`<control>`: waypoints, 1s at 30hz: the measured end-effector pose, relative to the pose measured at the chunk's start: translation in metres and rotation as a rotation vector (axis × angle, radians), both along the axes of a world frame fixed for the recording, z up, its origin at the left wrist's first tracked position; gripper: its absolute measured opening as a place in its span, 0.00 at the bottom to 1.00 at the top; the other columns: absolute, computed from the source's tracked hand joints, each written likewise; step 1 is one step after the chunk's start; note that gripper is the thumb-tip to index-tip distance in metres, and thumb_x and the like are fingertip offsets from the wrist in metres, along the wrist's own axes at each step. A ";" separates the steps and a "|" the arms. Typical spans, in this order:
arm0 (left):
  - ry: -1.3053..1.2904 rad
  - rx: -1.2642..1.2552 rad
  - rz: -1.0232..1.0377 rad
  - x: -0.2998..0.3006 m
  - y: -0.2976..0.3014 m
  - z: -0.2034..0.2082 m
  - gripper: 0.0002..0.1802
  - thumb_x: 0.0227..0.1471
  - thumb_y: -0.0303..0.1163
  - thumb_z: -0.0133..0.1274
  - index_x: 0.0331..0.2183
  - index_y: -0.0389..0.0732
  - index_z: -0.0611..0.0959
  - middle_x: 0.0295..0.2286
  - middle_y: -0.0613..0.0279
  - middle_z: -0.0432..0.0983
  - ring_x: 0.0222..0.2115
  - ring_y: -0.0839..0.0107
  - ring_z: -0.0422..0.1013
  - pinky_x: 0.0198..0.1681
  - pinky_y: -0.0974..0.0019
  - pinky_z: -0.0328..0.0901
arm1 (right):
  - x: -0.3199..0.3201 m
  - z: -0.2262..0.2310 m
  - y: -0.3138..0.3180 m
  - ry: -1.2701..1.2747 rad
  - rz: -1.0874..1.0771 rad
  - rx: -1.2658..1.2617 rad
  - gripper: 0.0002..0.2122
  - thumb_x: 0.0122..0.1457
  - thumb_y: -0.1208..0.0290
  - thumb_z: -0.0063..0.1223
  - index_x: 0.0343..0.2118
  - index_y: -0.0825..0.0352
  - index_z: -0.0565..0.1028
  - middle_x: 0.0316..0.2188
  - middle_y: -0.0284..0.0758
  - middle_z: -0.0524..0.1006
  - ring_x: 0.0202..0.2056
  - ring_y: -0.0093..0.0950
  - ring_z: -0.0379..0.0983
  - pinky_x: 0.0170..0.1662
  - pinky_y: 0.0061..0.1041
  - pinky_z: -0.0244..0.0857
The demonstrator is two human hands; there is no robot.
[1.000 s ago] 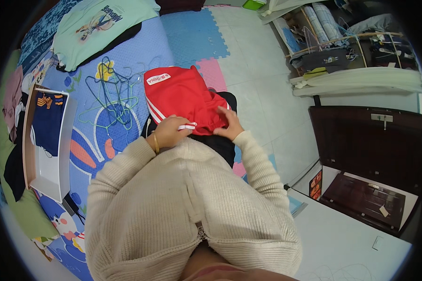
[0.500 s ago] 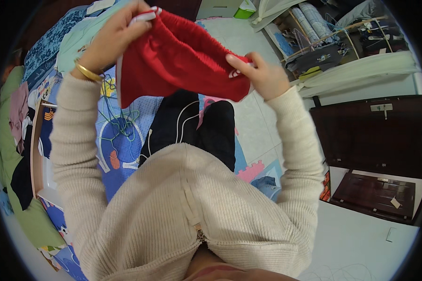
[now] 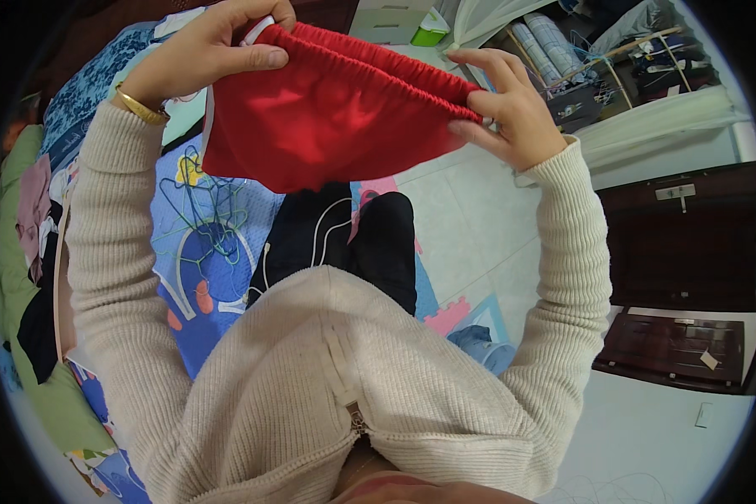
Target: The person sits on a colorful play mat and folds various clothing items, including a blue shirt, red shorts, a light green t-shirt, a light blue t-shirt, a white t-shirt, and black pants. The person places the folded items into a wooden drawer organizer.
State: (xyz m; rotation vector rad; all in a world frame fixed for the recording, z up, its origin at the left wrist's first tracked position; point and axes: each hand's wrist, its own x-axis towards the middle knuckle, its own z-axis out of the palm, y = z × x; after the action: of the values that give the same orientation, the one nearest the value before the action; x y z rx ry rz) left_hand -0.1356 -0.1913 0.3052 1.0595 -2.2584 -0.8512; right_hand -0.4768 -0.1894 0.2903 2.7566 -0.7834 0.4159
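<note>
A pair of red shorts (image 3: 328,118) with a gathered elastic waistband and white side trim hangs stretched between my hands, above my lap. My left hand (image 3: 227,50), below a gold bangle (image 3: 141,106), pinches one end of the waistband, thumb on the front. At the other end my right hand (image 3: 512,109) grips the waistband between thumb and fingers, with the index finger lifted away. The shorts' lower edge droops over my dark trousers (image 3: 307,235). Part of the leg openings is hidden from me.
Tangled hangers (image 3: 214,214) lie on the blue bedding (image 3: 176,269) to my left, near piled clothes (image 3: 38,202). Foam mats (image 3: 449,317) and a blue bucket-like container (image 3: 487,349) are on the floor. A clothes rack (image 3: 601,63) stands far right; a green bin (image 3: 430,29) is at the back.
My hands have spread apart, the right moving rightward, the left slightly left. The red shorts' waistband is now pulled straighter and tauter, its front facing me more fully.
</note>
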 end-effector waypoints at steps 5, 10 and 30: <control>0.070 -0.183 0.034 -0.017 -0.023 -0.022 0.12 0.42 0.31 0.59 0.26 0.39 0.72 0.17 0.71 0.61 0.21 0.81 0.58 0.24 0.75 0.55 | 0.020 0.021 0.045 -0.020 0.409 0.317 0.12 0.44 0.64 0.59 0.13 0.64 0.71 0.52 0.40 0.66 0.57 0.45 0.51 0.59 0.47 0.42; 0.143 -0.316 -0.107 -0.055 -0.023 -0.022 0.10 0.40 0.25 0.57 0.27 0.37 0.72 0.14 0.67 0.59 0.18 0.78 0.57 0.21 0.71 0.56 | 0.060 0.035 0.072 0.058 0.575 0.465 0.10 0.47 0.68 0.55 0.16 0.64 0.66 0.33 0.36 0.73 0.39 0.39 0.71 0.57 0.51 0.41; 0.665 -0.167 -0.173 -0.079 -0.025 -0.060 0.21 0.52 0.20 0.46 0.48 0.36 0.64 0.36 0.57 0.69 0.37 0.72 0.67 0.42 0.71 0.63 | 0.067 0.020 0.001 0.204 -0.194 -0.053 0.10 0.57 0.66 0.49 0.40 0.59 0.67 0.41 0.41 0.70 0.39 0.36 0.69 0.40 0.30 0.67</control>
State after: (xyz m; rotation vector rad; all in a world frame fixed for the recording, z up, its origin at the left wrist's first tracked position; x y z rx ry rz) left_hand -0.2148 -0.2161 0.2453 0.4152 -1.8186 -0.8996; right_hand -0.4095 -0.1882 0.3103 2.5908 -0.9591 0.1137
